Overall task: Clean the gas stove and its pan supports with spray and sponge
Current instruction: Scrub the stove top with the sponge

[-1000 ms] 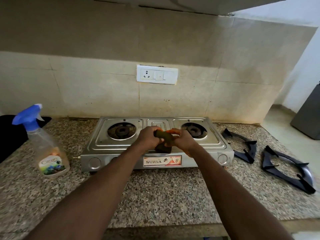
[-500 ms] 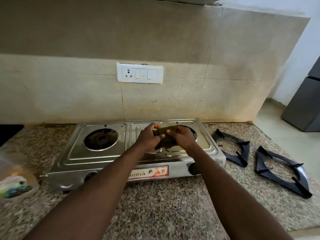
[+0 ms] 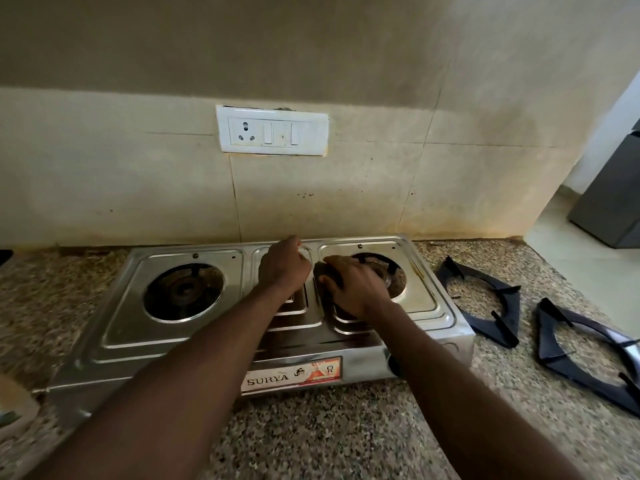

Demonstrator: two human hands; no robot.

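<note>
Gas stove (image 3: pixel 194 327): pressed steel, shiny, two round burner wells, sitting on the counter against the wall.
Sponge (image 3: pixel 323 271): dark, mostly hidden, flat on the stove top beside the right burner (image 3: pixel 379 271).
Right hand (image 3: pixel 353 285): palm down, fingers spread and pressing on the sponge.
Left hand (image 3: pixel 282 265): curled into a loose fist over the stove's middle panel; I can't tell whether it holds anything.
Pan supports (image 3: pixel 485 299): two dark angular rings with prongs, lying on the counter right of the stove, apart from it.
Counter (image 3: pixel 311 438): speckled granite.
Wall (image 3: pixel 138 188): beige tiles, stained, with a white switch plate (image 3: pixel 272 130).
</note>
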